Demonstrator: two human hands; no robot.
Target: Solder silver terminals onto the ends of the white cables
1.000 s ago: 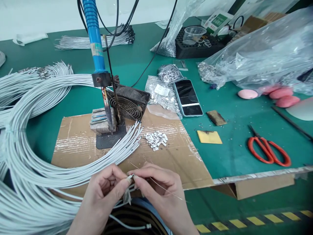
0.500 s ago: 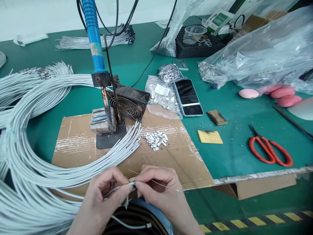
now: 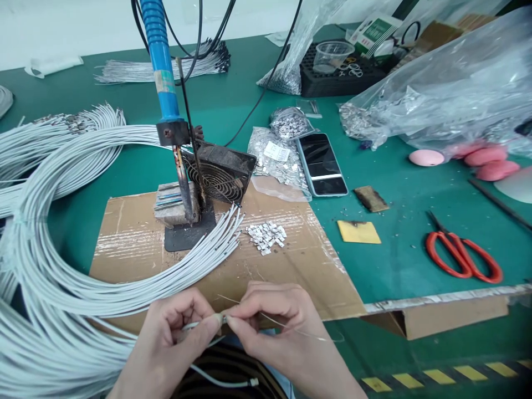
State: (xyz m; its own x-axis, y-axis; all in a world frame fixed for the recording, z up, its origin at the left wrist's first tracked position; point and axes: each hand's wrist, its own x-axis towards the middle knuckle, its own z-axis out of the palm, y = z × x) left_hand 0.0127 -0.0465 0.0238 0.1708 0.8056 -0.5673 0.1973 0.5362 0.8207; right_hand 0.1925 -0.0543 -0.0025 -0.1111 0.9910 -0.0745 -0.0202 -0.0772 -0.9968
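Note:
My left hand (image 3: 178, 327) is closed in a pinch near the bottom centre, gripping a white cable (image 3: 191, 326) close to its end. Thumb and finger of my right hand (image 3: 278, 327) meet at that same end, on a small piece mostly hidden by the fingertips. A thin solder wire (image 3: 307, 334) runs through my right hand and sticks out on both sides. Below the hands hangs another white cable end (image 3: 224, 383) with a small metal tip. Beyond them, small white-and-silver pieces (image 3: 266, 237) lie heaped beside the fanned ends of a cable bundle (image 3: 216, 249).
A soldering iron (image 3: 165, 88) points down at a block (image 3: 174, 205), with a black fan (image 3: 222, 173) beside it. Cardboard (image 3: 291, 277) lies beneath. Rightward are a phone (image 3: 322, 165), yellow sponge (image 3: 358, 231), red-handled scissors (image 3: 461, 255) and plastic bags (image 3: 440, 83). Coiled cables (image 3: 33, 244) fill the left.
My fingertips have drawn slightly lower and closer together at the cable end, covering more of the small piece. The solder wire's tail has swung to the right.

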